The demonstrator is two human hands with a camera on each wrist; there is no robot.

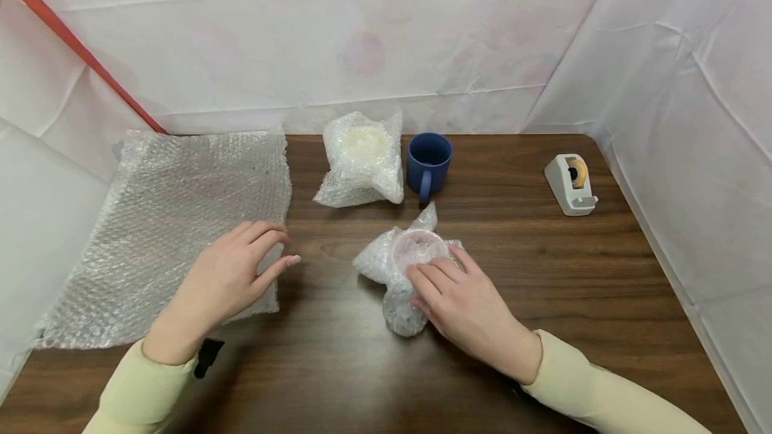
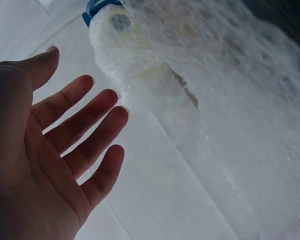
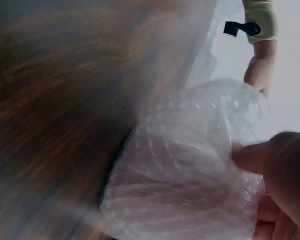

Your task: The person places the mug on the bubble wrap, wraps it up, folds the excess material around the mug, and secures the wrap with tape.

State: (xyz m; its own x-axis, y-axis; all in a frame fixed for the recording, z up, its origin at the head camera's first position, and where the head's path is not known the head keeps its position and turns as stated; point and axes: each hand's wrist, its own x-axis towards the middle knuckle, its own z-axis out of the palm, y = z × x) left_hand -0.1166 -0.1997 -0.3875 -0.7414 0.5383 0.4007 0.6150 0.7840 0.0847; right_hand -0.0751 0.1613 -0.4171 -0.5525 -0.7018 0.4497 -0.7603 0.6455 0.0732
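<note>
A pinkish cup wrapped in bubble wrap (image 1: 395, 260) stands in the middle of the table, its round rim showing through and twisted ends of wrap sticking out. My right hand (image 1: 467, 307) grips its near right side; in the right wrist view the thumb (image 3: 252, 156) presses into the bubble wrap (image 3: 185, 175). My left hand (image 1: 232, 273) holds nothing and hovers over the right edge of a flat bubble wrap sheet (image 1: 187, 206). Its fingers are spread and slightly bent in the left wrist view, apart from the wrap (image 2: 240, 100).
Behind the cup are another bubble-wrapped item (image 1: 362, 163), pale yellow inside, and a blue mug (image 1: 427, 169) beside it. A white tape dispenser (image 1: 569, 186) sits at the far right of the wooden table (image 1: 543, 260). White sheeting (image 1: 392, 39) hangs around the back and sides.
</note>
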